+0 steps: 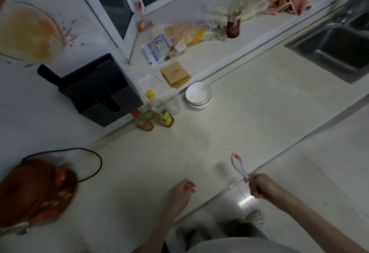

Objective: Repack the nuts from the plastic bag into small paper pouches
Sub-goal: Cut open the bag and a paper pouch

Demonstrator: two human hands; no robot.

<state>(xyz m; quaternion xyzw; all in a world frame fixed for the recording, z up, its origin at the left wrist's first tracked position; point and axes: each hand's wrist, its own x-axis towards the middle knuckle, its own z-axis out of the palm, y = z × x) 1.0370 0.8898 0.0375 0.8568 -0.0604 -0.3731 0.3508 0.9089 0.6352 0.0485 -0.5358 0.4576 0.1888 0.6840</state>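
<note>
A stack of brown paper pouches [175, 74] lies on the window ledge, above the stacked white bowls [198, 95]. Behind the pouches sit plastic bags [186, 33], one clear with yellowish contents and one white with blue print [156, 46]; I cannot make out nuts in them. My right hand [259, 186] grips the handle of a white ceramic spoon [238, 166] with a red pattern, held over the counter's front edge. My left hand [182, 190] hovers over the counter with loosely curled fingers, holding nothing.
A black knife block [99, 91] and two small sauce bottles [155, 115] stand at the back left. A brown clay cooker [38, 191] with a black cord sits at the left. A tall bottle [234, 13] stands on the ledge. The sink [343, 49] is at the right.
</note>
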